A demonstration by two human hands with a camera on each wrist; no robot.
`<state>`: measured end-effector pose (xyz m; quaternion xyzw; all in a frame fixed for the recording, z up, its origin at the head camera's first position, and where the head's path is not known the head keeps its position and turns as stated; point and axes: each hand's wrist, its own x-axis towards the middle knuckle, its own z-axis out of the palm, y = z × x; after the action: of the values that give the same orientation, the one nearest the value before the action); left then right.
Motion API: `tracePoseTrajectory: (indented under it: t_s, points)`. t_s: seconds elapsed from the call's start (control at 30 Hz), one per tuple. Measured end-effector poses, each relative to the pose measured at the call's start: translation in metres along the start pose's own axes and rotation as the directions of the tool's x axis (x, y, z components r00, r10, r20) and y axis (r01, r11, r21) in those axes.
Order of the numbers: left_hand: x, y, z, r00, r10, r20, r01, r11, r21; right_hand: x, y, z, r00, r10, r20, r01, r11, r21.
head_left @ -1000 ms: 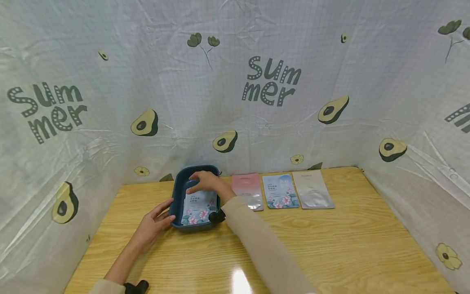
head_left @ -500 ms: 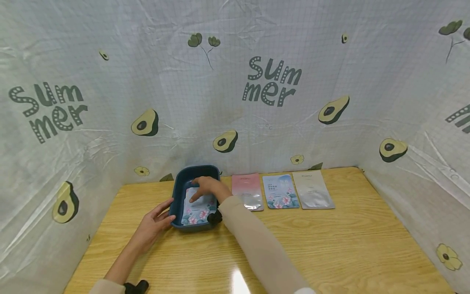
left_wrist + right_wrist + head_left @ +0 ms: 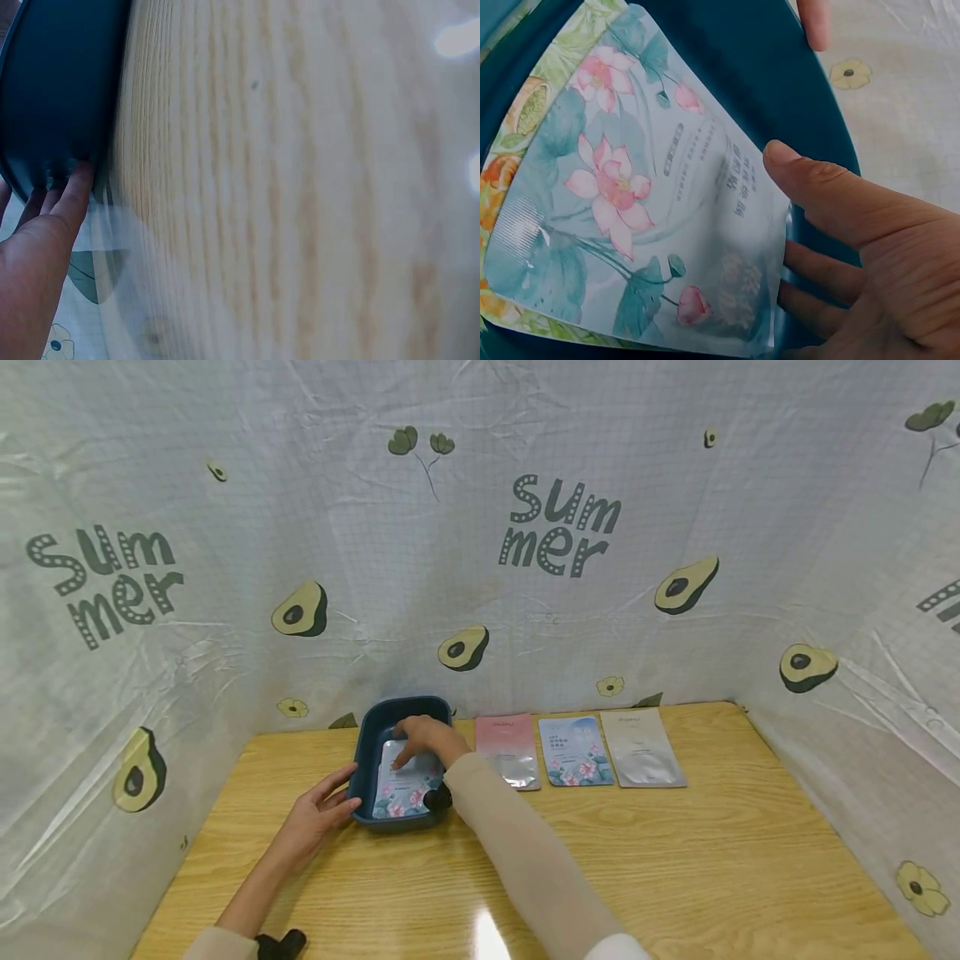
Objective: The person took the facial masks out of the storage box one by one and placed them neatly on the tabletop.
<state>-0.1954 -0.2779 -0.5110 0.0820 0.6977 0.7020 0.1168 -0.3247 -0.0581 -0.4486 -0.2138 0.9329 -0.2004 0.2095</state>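
Note:
A dark blue plastic bin (image 3: 364,768) stands at the table's back left, holding a light blue face mask packet (image 3: 399,804) printed with pink lotus flowers. My right hand (image 3: 431,739) reaches inside. In the right wrist view, its thumb lies over the corner of the lotus face mask packet (image 3: 615,187) and its fingers pass behind the end edge, holding it loosely; the fingertips are hidden. Beneath it shows a green and orange packet (image 3: 525,105). With fairly straight fingers, my left hand (image 3: 311,822) touches the bin's left side; in the left wrist view its fingertips rest against the wall.
Right of the bin lie a pink face mask packet (image 3: 507,752), another blue lotus packet (image 3: 576,752) and a cream-silver packet (image 3: 643,747) in a row. The wooden table (image 3: 675,868) ends at a hanging avocado-print curtain (image 3: 555,635).
My right hand has shifted slightly within the bin, its thumb moving right and toward me over the lotus face mask packet. The left hand keeps its place against the bin.

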Motion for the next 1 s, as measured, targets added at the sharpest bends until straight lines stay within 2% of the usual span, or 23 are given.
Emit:
tracePoseTrajectory:
  t_s: [0.23, 0.4, 0.6, 0.77, 1.0]
  points:
    - [0.0, 0.002, 0.0, 1.0, -0.018, -0.016, 0.019, 1.0, 0.022, -0.004, -0.002, -0.006, 0.997, -0.058, -0.051, 0.058, 0.998, -0.007]
    - [-0.001, 0.001, 0.0, 0.999, -0.035, -0.031, 0.036, 0.998, 0.044, -0.004, -0.001, -0.011, 0.992, -0.12, -0.035, 0.12, 0.993, -0.017]
    - [0.0, 0.0, 0.0, 0.999, -0.029, -0.019, 0.03, 0.999, 0.034, -0.005, 0.004, -0.019, 0.99, -0.141, -0.017, 0.14, 0.989, -0.038]
    - [0.0, 0.0, 0.0, 0.999, -0.028, -0.017, 0.029, 0.999, 0.037, -0.009, 0.011, -0.021, 0.988, -0.151, -0.023, 0.153, 0.984, 0.089]
    - [0.0, -0.001, 0.001, 0.999, -0.03, -0.021, 0.031, 0.999, 0.025, -0.016, 0.022, -0.02, 0.987, -0.16, -0.016, 0.159, 0.954, 0.252]
